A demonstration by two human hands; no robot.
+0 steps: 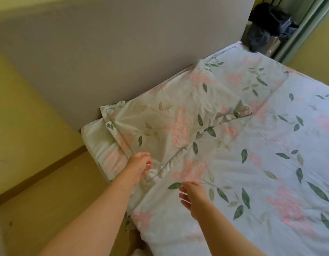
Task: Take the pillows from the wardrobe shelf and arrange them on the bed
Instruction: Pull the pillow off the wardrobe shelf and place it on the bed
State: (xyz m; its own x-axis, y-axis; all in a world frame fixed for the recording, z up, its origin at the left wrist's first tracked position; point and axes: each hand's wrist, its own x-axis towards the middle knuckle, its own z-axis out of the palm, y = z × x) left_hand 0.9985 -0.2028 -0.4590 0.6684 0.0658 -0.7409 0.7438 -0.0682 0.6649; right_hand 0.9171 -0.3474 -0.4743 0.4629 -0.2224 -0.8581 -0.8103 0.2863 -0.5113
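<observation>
Item: one soft rectangular pillow in a pale floral case with pink blossoms, green leaves and a piped flange [171, 122]; location: head end of the bed [271, 163], lying flat and at a slant, its far edge against the plain grey headboard panel [123, 52], its near corner at the bed's edge nearest me; bed dressed in a matching floral cover, so the pillow's outline reads mainly by its piping. Item: my left hand [139, 166]; state: fingers [148, 164] curled onto the pillow's near corner flange, apparently pinching the cloth, though I cannot tell how firm the hold is. Item: my right hand [194, 198]; state: fingers spread and holding nothing, hovering just above the cover, near the pillow's lower edge but apart from it. Step in hand, as I judge it: the placing and squaring of this pillow on the bed, fetching for it being done. Next move calls for: a pull or nudge at the corner to bring the pillow's long edge parallel with the headboard, the right hand free to smooth the face. Further pillows: none visible; a dark opening at the far corner [267, 28] shows only dim bundled shapes I cannot identify.
</observation>
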